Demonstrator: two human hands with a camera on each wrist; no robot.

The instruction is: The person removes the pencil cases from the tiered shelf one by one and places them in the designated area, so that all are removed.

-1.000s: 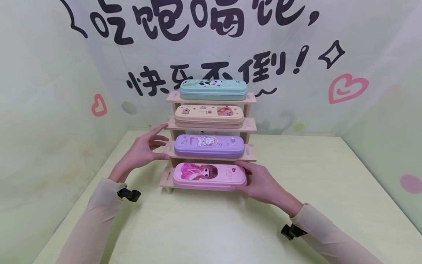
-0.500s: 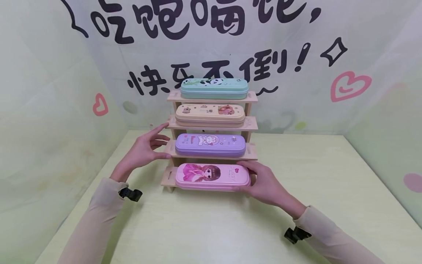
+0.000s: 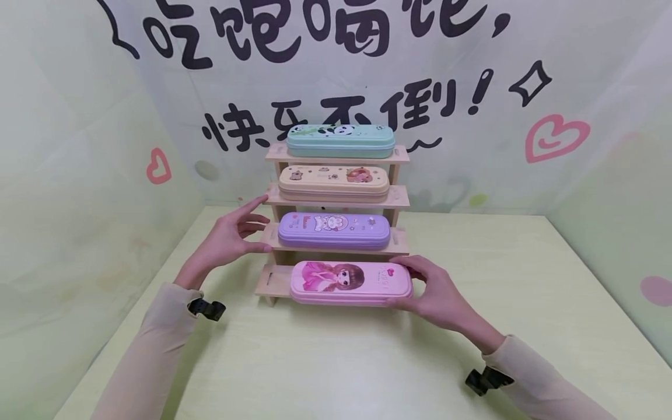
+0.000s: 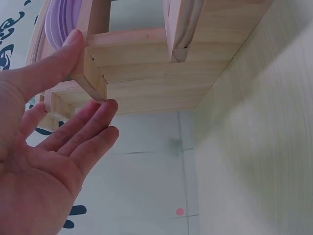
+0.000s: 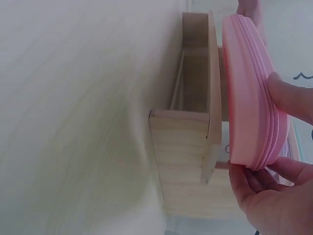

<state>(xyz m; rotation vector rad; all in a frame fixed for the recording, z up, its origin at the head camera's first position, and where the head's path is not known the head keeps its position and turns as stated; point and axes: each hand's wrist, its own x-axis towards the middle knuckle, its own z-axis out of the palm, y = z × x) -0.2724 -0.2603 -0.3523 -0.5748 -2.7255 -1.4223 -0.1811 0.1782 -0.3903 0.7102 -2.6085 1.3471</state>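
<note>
In the head view a four-tier wooden rack [image 3: 274, 282] bears a teal case [image 3: 341, 142], a beige case [image 3: 333, 184] and a purple case [image 3: 333, 231], one per upper tier. The left hand [image 3: 226, 238] grips the rack's left side; in the left wrist view, its thumb and fingers [image 4: 93, 125] pinch the end of a board [image 4: 90, 78]. At the bottom tier the right hand [image 3: 436, 294] holds the right end of a pink case [image 3: 350, 283] with a doll picture. The right wrist view has the pink case [image 5: 249, 98] between thumb and fingers, a narrow gap separating it from the board.
The rack stands on a pale green tabletop [image 3: 325, 361]. Behind it hangs a light backdrop with dark lettering and pink hearts, and side panels of the same kind rise at left and right. A black device is strapped at each wrist.
The pink case has moved to the right with the right hand, baring the left part of the bottom tier and overhanging its right end. The left hand keeps its grip on the rack.
</note>
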